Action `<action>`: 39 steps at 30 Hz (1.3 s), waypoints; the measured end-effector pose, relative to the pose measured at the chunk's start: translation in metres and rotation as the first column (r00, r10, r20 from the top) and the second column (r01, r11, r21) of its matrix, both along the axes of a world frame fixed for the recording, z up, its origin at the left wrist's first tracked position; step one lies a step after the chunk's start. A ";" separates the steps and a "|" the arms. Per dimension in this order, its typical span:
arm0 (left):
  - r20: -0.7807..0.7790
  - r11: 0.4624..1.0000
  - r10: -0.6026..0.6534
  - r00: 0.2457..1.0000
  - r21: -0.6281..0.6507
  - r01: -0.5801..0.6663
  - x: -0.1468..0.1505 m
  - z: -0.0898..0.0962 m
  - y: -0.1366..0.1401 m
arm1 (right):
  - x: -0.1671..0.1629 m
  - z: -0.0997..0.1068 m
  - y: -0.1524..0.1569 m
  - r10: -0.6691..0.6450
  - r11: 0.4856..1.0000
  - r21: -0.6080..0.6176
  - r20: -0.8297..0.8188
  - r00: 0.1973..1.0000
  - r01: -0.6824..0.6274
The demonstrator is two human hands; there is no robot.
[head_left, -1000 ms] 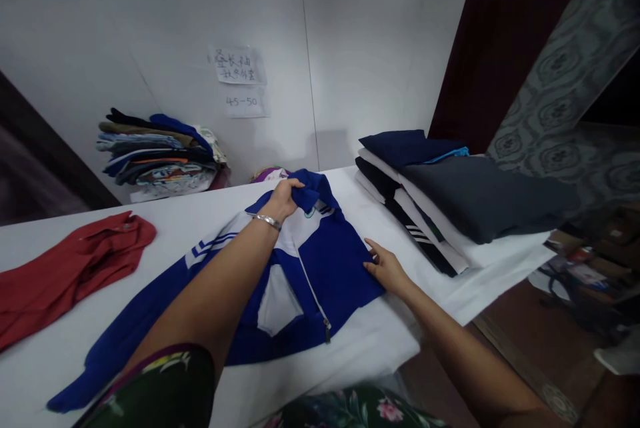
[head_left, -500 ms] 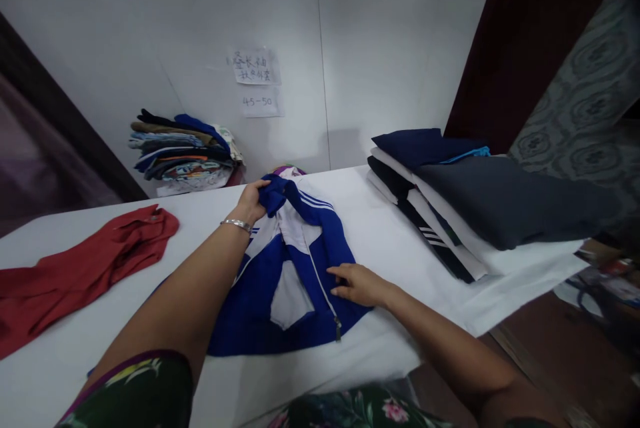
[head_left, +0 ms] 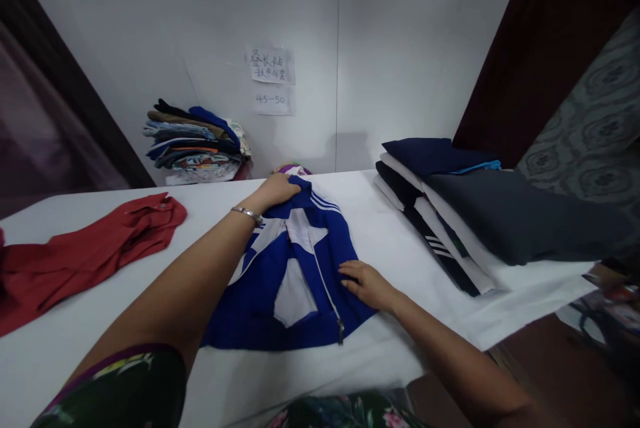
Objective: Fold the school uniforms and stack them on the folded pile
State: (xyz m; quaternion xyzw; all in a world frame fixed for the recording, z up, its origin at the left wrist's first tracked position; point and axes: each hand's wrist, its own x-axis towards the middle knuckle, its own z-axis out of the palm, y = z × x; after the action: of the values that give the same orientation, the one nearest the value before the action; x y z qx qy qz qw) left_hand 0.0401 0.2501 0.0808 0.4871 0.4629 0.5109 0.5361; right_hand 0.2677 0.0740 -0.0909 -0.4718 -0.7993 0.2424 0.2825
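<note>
A blue zip jacket point(head_left: 245, 318) with white stripes and pale panels lies front up on the white table, its zip undone and a grey-white lining patch showing. My left hand point(head_left: 278, 191), with a silver bracelet on the wrist, is closed on the collar at the far end; some of its fingers are hidden. Lower down, my right hand point(head_left: 369, 283) rests on the jacket's right side, beside the zip, fingers apart and holding nothing. My left forearm covers part of the jacket's left side.
To the left lies a red garment point(head_left: 95, 241). A stack of folded clothes point(head_left: 197, 145) stands at the back left. Dark and grey folded garments point(head_left: 500, 208) are piled on the right. Handwritten paper signs point(head_left: 273, 81) hang on the wall.
My left hand has turned over at the collar, which now lies flatter and less bunched. My right hand has gone from pointing fingers to resting on the jacket. The view has shifted slightly.
</note>
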 end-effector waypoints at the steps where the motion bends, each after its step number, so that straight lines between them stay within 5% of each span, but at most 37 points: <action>1: -0.099 0.999 -0.030 0.995 0.036 0.034 0.009 -0.003 -0.010 | 0.001 0.001 0.002 -0.052 0.999 -0.021 -0.103 0.993 0.050; 3: -0.303 0.989 -0.103 0.947 0.074 0.131 0.031 -0.016 -0.037 | 0.004 0.004 0.009 -0.194 0.978 -0.135 -0.333 0.923 0.157; 5: -0.538 0.949 -0.214 0.815 0.084 0.305 0.054 -0.037 -0.069 | 0.005 0.008 0.018 -0.344 0.924 -0.336 -0.530 0.775 0.180; 8: -0.673 0.883 -0.346 0.654 0.002 0.469 0.078 -0.069 -0.111 | 0.006 0.014 0.027 -0.481 0.821 -0.571 -0.680 0.553 0.011; 12: -0.800 0.758 -0.459 0.385 -0.126 0.640 0.079 -0.091 -0.131 | 0.005 0.013 0.029 -0.549 0.767 -0.635 -0.722 0.421 -0.090; 16: -0.896 0.883 -0.135 0.424 0.085 0.461 0.065 -0.106 -0.124 | 0.006 0.010 0.029 -0.548 0.765 -0.635 -0.728 0.411 -0.105; 20: -0.923 0.907 0.048 0.381 0.200 0.370 0.056 -0.122 -0.118 | 0.013 0.009 0.043 -0.554 0.753 -0.657 -0.658 0.511 -0.030; 25: -0.918 0.932 -0.007 0.398 0.138 0.335 0.061 -0.136 -0.133 | 0.021 0.011 0.088 -0.650 0.718 -0.639 -0.473 0.595 0.277; 29: -0.806 0.929 -0.171 0.566 0.060 0.366 0.067 -0.144 -0.149 | 0.020 0.013 0.135 -0.664 0.705 -0.614 -0.398 0.633 0.354; 32: -0.734 0.940 -0.177 0.656 0.073 0.334 0.064 -0.140 -0.145 | 0.018 0.015 0.170 -0.665 0.704 -0.592 -0.354 0.658 0.392; 39: -0.850 0.983 0.045 0.526 0.131 0.128 0.052 -0.129 -0.072 | 0.004 0.023 0.239 -0.644 0.717 -0.555 -0.299 0.704 0.421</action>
State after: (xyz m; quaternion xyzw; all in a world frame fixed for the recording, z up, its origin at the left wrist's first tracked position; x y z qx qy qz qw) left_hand 0.0920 0.1786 -0.0485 0.7303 0.6062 0.2352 0.2096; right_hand 0.2714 0.3126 -0.0680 -0.6658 -0.4497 0.4307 0.4111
